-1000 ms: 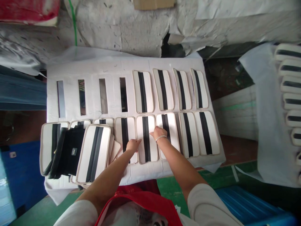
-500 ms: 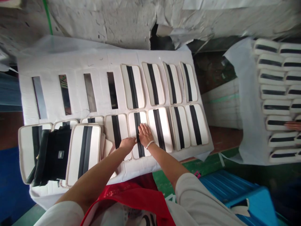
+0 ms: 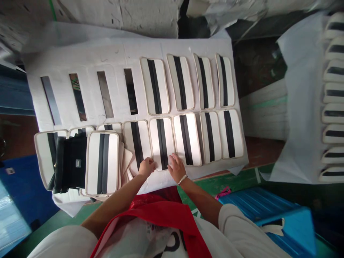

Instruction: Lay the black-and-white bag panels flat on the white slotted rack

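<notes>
A white panel [image 3: 152, 138] with piped edges and a black stripe lies flat on the white-covered board. At its lower left corner, my left hand [image 3: 147, 167] is closed, its fingers curled and pressed together on the edge. My right hand [image 3: 176, 169], a pale band at the wrist, rests by the lower right corner with its fingers apart. Alike striped panels lie on either side, one on the left [image 3: 144, 138] and one on the right [image 3: 195, 138]. The fingertips of my left hand are partly hidden.
A black bag [image 3: 71, 163] with a small label lies at left beside a stack of panels [image 3: 92, 161]. Slots [image 3: 104, 95] are cut through the board [image 3: 118, 61]. A blue plastic stool [image 3: 271, 208] stands at lower right; another board [image 3: 301, 89] holds more panels.
Both hands have slid down from the panel's black stripe to its lower corners and moved apart. The view has shifted, and another person's hand at the far right has left it.
</notes>
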Tool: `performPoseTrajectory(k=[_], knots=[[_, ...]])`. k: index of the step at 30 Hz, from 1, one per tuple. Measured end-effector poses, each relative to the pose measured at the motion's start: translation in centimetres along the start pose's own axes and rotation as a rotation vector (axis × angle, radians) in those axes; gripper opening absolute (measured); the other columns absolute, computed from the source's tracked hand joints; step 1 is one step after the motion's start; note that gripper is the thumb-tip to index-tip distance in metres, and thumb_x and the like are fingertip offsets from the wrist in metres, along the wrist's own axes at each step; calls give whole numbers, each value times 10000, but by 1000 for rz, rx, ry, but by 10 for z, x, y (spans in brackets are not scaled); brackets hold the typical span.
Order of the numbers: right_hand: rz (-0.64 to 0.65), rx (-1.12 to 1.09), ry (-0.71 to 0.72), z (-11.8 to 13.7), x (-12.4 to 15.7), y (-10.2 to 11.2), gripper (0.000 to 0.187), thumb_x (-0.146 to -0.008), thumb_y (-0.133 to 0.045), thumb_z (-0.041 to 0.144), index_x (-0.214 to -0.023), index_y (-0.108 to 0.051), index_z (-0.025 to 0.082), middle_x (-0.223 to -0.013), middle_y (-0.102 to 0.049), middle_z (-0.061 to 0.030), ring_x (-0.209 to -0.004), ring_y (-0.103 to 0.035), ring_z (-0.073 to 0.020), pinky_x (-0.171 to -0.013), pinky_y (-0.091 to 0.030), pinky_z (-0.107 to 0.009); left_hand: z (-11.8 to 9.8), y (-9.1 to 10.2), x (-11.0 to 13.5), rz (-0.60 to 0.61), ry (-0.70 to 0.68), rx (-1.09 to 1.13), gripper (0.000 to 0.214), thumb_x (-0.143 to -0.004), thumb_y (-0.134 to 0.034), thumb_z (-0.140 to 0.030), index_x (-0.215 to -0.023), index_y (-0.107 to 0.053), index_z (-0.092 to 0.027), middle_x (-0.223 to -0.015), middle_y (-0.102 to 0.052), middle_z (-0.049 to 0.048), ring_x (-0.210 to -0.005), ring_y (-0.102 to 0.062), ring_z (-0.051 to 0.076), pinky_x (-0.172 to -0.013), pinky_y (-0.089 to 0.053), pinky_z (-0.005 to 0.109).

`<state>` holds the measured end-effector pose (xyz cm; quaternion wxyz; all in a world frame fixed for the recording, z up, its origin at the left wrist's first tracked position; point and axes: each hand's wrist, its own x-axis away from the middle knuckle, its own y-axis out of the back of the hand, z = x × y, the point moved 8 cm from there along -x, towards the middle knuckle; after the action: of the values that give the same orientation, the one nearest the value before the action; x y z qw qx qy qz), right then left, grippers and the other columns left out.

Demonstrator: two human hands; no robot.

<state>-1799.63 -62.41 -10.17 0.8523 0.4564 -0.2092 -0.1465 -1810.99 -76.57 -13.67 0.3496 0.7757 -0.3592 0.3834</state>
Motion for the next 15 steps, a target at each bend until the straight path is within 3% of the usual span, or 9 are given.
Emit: performPoseTrajectory(k=[2, 4, 9, 15], knots=[[-68, -81, -211, -15, 2, 7, 437, -786, -560, 204, -1197, -511, 65, -1201, -528, -168, -1158, -457, -237, -1021, -370, -369, 8, -7, 1, 17, 51, 33, 117, -797, -533, -249, -766, -500, -141, -644, -619, 43, -553, -619, 146, -449, -469, 214], [-50, -143, -367, -28, 1, 10, 349, -758, -599, 228, -1074, -544, 88, -1074, -575, -148, -1049, -513, -228, -952, -412, -351, 14, -12, 1, 45, 93, 61, 151, -812, -517, -274, -753, -504, -135, -637, -621, 50, -520, -617, 152, -429, -473, 227], [181, -183, -636, -50, -12, 11, 282, -774, -611, 378, -923, -545, 148, -837, -621, -61, -766, -558, -167, -721, -409, -271, 18, -16, -1, 61, 139, 92, 207, -856, -461, -281, -744, -524, -118, -705, -647, 83, -554, -633, 140, -478, -508, 229], [422, 31, -465, -41, -28, 14, 346, -870, -480, 433, -665, -545, 162, -666, -594, -17, -620, -494, -102, -563, -269, -239, 18, -19, -4, 70, 103, -36, 232, -868, -447, -278, -764, -568, -110, -741, -669, 84, -569, -633, 117, -506, -490, 199]])
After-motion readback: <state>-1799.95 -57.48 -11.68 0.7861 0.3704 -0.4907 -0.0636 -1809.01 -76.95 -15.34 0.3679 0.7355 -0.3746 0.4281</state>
